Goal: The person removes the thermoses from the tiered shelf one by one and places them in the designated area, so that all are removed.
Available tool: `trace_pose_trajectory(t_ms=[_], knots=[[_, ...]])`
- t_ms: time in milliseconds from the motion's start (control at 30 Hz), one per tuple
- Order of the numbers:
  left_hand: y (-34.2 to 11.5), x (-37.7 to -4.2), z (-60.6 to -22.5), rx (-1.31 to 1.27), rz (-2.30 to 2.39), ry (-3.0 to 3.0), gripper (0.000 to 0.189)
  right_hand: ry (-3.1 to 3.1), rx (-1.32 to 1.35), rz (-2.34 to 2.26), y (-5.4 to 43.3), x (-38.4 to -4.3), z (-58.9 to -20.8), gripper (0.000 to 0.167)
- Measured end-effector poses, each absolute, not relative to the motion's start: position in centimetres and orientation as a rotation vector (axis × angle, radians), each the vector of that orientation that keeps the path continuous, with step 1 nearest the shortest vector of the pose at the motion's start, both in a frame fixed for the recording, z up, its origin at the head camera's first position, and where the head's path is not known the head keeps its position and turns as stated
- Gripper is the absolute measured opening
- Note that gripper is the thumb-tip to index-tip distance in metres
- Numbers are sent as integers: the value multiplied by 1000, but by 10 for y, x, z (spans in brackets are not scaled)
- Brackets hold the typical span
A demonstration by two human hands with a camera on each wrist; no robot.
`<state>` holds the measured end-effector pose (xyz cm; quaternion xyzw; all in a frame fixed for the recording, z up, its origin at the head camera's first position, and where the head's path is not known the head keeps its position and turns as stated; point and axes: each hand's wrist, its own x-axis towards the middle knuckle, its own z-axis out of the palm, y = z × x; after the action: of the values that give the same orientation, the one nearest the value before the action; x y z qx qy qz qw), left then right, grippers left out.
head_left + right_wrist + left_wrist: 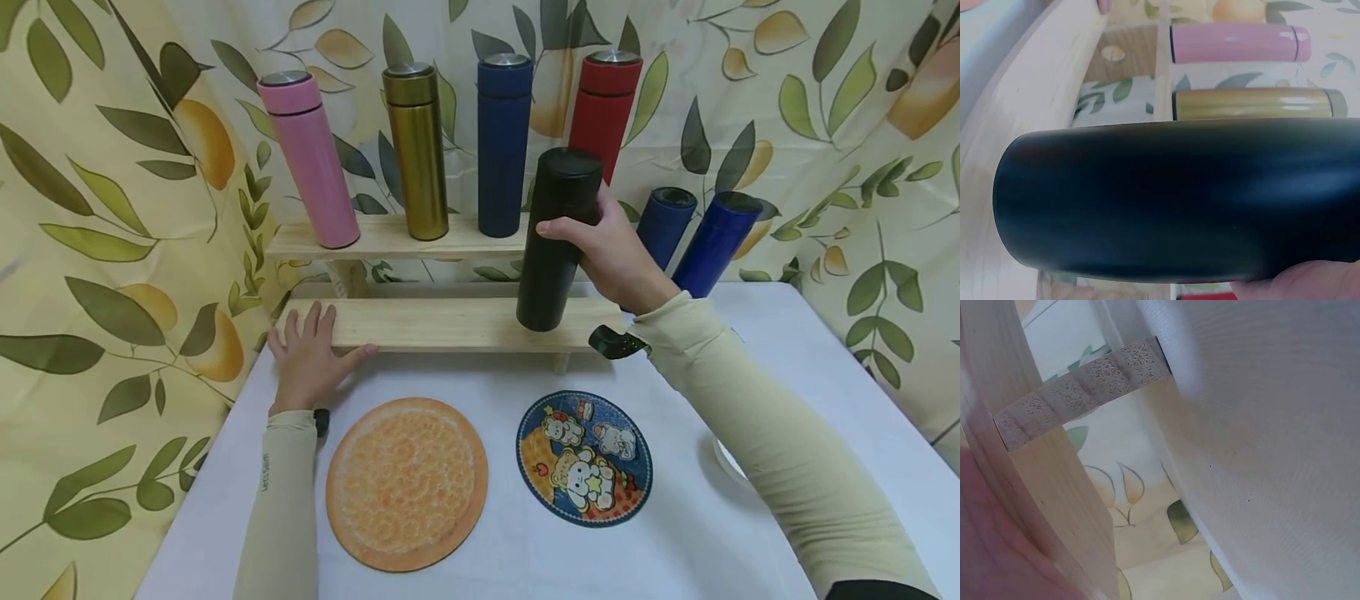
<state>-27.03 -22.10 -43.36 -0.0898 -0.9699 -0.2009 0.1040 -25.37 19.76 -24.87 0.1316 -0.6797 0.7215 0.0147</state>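
Observation:
In the head view my right hand (pixel 618 250) grips a black thermos flask (pixel 555 242) round its upper part, thumb across the front. The flask leans slightly, its base overlapping the right part of the lower wooden shelf (pixel 442 325). It fills the middle of the right wrist view, where its dark side (pixel 1147 200) hides much of the rack. My left hand (pixel 307 358) rests with spread fingers on that shelf's left end. Behind, on the upper shelf (pixel 461 227), stand a pink flask (pixel 311 158), a gold flask (pixel 416 154) and a blue flask (pixel 504 146).
A red flask (pixel 609 100) stands behind the black one, its base hidden. Two more blue flasks (pixel 666 221) are at the right, behind my forearm. A pizza-like round mat (pixel 407 483) and a cartoon bear mat (pixel 585 458) lie on the white table (pixel 502 550) in front.

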Motion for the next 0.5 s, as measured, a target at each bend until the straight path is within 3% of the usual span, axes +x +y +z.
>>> trace_pose_trajectory(t_ms=[500], knots=[[-220,-270,-433,-261,-594,-2863,113,-2178,249,2154,245,-237,-246,73]])
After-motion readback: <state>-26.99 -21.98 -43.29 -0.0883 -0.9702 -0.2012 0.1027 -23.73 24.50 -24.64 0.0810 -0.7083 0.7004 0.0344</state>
